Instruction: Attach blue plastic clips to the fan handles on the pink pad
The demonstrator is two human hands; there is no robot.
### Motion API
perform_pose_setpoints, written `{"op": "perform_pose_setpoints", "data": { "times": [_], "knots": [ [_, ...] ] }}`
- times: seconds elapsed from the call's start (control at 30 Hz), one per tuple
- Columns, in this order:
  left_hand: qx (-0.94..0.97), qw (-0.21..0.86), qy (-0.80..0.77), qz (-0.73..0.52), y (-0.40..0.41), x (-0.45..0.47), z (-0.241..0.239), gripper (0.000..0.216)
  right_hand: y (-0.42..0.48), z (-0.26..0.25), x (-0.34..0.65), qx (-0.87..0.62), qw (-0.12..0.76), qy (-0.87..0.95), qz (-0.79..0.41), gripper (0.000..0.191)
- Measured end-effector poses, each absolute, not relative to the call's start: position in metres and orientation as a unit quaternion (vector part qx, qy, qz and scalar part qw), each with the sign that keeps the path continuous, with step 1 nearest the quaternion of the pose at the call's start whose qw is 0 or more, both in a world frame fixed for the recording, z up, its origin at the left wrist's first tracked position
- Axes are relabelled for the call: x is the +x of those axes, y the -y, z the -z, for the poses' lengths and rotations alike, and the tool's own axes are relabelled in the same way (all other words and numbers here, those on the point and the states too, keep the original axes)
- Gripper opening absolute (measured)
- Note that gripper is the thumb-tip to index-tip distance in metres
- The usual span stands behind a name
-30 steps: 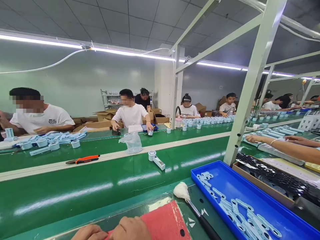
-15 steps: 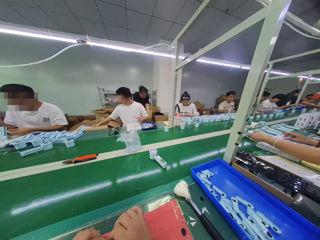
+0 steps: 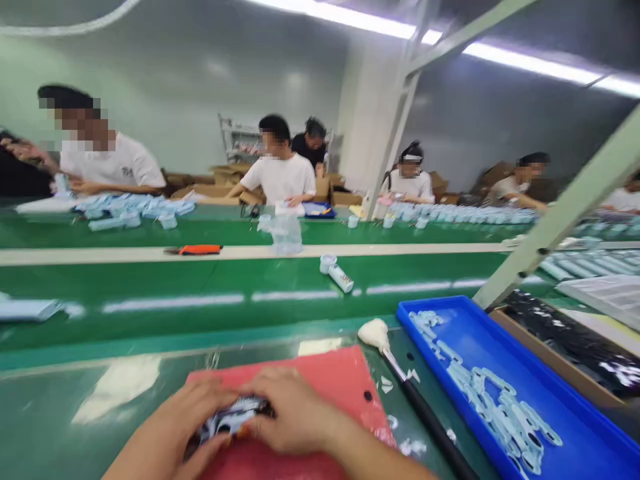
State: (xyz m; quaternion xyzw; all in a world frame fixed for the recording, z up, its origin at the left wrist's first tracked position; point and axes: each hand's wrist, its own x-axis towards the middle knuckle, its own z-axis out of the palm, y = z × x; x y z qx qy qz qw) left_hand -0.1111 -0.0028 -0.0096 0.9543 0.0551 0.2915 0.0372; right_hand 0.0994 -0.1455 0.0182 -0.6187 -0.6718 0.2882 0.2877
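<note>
Over a red mat (image 3: 345, 373), my left hand (image 3: 185, 417) and my right hand (image 3: 293, 407) come together around a pale-blue plastic part (image 3: 235, 419) with black areas. My left fingers curl over its left end; the right thumb and fingers press on its right end. Both hands cover much of the part, and blur hides its exact kind. To the right of my right hand lies a hammer-like tool (image 3: 400, 373), with a white wrapped head and a black handle. A small black disc (image 3: 368, 396) rests near the mat's right edge.
A blue tray (image 3: 565, 393) with several pale-blue parts stands at right, beside a box of black pieces (image 3: 565, 333). On the green belt lie a handheld fan (image 3: 339, 275), orange-handled pliers (image 3: 200, 249) and a plastic bag (image 3: 286, 235). A slanted metal post (image 3: 560, 213) rises at right. Co-workers sit opposite.
My view has tilted down and turned. Both hands now show more fully, with the pale-blue part visible between them. Another pale-blue piece has appeared on the belt at far left.
</note>
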Motion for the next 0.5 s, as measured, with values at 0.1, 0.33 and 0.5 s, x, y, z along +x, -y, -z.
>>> {"op": "perform_pose_setpoints", "data": {
  "times": [0.1, 0.33, 0.5],
  "knots": [
    [0.963, 0.075, -0.101, -0.24, 0.028, -0.113, -0.006, 0.03, 0.148, -0.018, 0.098, -0.62, 0.286, 0.674, -0.283, 0.041],
    [0.963, 0.089, -0.116, -0.228, 0.046, -0.103, -0.024, 0.022, 0.154, -0.019, 0.09, -0.637, 0.295, 0.659, -0.27, 0.035],
    [0.974, 0.027, -0.085, -0.21, 0.045, -0.101, -0.028, 0.023, 0.153, -0.013, 0.091, -0.609, 0.283, 0.709, -0.217, 0.036]
  ]
}}
